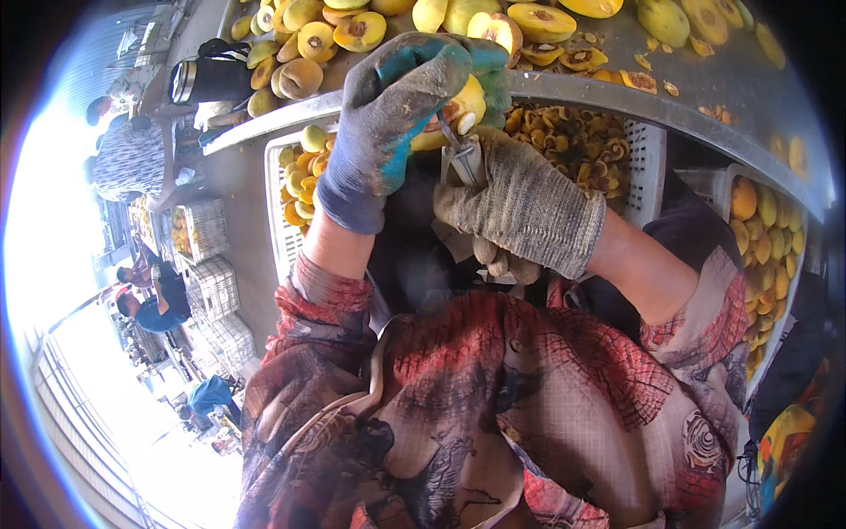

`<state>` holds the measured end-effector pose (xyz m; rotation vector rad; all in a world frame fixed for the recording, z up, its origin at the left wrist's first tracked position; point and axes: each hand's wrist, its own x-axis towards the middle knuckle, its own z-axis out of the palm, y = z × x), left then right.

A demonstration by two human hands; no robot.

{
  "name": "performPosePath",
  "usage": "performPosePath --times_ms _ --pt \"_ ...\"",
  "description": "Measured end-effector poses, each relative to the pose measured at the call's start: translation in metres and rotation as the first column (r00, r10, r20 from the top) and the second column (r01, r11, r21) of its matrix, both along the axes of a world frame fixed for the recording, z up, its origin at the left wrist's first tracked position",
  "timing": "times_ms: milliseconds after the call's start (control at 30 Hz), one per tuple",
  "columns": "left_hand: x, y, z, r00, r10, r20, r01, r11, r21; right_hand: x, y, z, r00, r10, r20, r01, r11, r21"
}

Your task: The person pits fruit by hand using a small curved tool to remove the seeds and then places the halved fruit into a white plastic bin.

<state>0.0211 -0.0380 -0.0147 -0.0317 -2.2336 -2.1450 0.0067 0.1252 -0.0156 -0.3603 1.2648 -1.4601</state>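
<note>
My left hand (pixel 392 115), in a worn grey and teal glove, is closed around a cut yellow peach (pixel 465 104) above the near edge of the metal table. My right hand (pixel 520 189), in a grey knit glove, grips a small hand tool (pixel 456 150) with a thin metal shaft and a pale handle. The shaft points up at the peach's cut face, next to a whitish bit. Its tip is partly hidden, so I cannot tell how deep it reaches. Fingers of the left glove cover much of the fruit.
Whole and halved peaches (pixel 359 32) lie on the metal table (pixel 608 90). Below its edge, one crate holds peach pieces (pixel 304 176), another brown-orange scraps (pixel 564 145). Yellow peaches (pixel 765 256) fill a crate at right. A black flask (pixel 211 79) stands left; people and stacked crates (pixel 211 282) are beyond.
</note>
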Motion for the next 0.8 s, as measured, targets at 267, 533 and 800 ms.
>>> performPosePath --times_ms 267,533,800 --pt "-0.003 0.004 -0.003 0.998 0.025 -0.053 -0.023 0.999 0.047 0.003 0.0 0.002 1.0 -0.023 0.017 0.021 0.997 0.072" --pt "0.001 -0.009 -0.019 0.986 -0.099 -0.131 0.09 0.993 -0.073 0.005 -0.003 -0.01 0.998 0.004 0.058 -0.005 1.0 0.019" --pt "-0.014 -0.017 -0.001 0.909 -0.413 -0.063 0.408 0.91 -0.073 0.003 0.007 -0.032 0.765 0.321 0.558 -0.139 0.929 -0.343"
